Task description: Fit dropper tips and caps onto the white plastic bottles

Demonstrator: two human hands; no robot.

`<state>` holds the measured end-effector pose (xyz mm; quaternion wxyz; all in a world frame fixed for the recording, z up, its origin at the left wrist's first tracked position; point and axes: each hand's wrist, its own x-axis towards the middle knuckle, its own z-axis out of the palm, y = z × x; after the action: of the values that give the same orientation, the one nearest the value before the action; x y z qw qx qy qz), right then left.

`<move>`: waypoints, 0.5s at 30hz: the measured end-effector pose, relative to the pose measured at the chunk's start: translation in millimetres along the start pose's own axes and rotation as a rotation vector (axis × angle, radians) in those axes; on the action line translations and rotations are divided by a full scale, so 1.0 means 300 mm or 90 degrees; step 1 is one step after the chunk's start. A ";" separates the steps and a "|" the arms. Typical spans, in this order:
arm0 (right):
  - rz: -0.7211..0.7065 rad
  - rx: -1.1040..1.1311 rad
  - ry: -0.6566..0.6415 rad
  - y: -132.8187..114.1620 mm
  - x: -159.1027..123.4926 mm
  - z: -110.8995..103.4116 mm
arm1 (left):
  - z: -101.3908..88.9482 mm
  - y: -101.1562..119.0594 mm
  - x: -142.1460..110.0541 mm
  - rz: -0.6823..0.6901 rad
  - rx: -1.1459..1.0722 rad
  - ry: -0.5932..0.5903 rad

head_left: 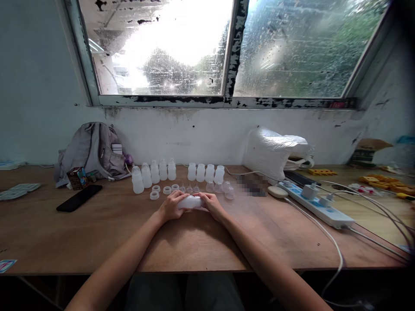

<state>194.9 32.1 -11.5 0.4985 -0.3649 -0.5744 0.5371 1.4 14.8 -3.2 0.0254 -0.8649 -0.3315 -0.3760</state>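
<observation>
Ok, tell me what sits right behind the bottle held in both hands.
Behind the held bottle: white rings, clear nipples, then a row of upright bottles. The hands, left and right, cover the bottle's ends.

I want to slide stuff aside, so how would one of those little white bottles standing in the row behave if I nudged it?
Each white bottle in the row looks like thin translucent plastic and empty, so probably light and easily shoved. Standing upright and narrow, it may tip, and, being round, roll across the table. The one lying sideways between the left hand and right hand suggests it is stiff enough to hold shape.
</observation>
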 end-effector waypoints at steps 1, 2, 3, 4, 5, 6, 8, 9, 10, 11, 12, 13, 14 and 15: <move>-0.007 -0.009 0.006 -0.002 -0.001 0.002 | 0.006 0.000 -0.001 0.010 0.004 0.009; -0.014 -0.019 0.014 -0.002 -0.001 0.003 | 0.010 0.002 -0.001 0.019 0.008 0.017; -0.022 -0.031 0.025 -0.003 -0.001 0.005 | 0.014 0.004 -0.001 0.028 0.014 0.025; -0.031 -0.045 0.037 -0.002 -0.001 0.006 | 0.016 0.008 -0.001 0.034 0.020 0.029; -0.040 -0.058 0.050 -0.001 -0.001 0.007 | 0.018 0.013 0.000 0.038 0.026 0.032; -0.050 -0.069 0.061 0.000 0.000 0.009 | 0.019 0.019 0.001 0.040 0.031 0.033; -0.069 -0.082 0.083 0.001 -0.001 0.012 | 0.020 0.030 0.003 0.042 0.037 0.037; -0.077 -0.087 0.094 0.002 -0.002 0.014 | 0.021 0.034 0.003 0.041 0.040 0.040; -0.084 -0.089 0.102 0.002 -0.002 0.017 | 0.022 0.038 0.004 0.040 0.043 0.046; -0.090 -0.091 0.110 0.001 -0.003 0.020 | 0.024 0.042 0.005 0.039 0.046 0.053; -0.097 -0.091 0.116 0.000 -0.004 0.022 | 0.027 0.046 0.005 0.037 0.050 0.060; -0.105 -0.090 0.123 -0.001 -0.005 0.024 | 0.030 0.050 0.006 0.036 0.054 0.067; -0.115 -0.087 0.128 -0.003 -0.006 0.025 | 0.034 0.056 0.006 0.034 0.060 0.075; -0.127 -0.084 0.133 -0.005 -0.007 0.025 | 0.038 0.062 0.006 0.033 0.066 0.084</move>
<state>188.3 28.1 -10.0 0.5812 -0.3921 -0.5869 0.4051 20.6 4.7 -6.4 0.1014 -0.8441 -0.3256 -0.4138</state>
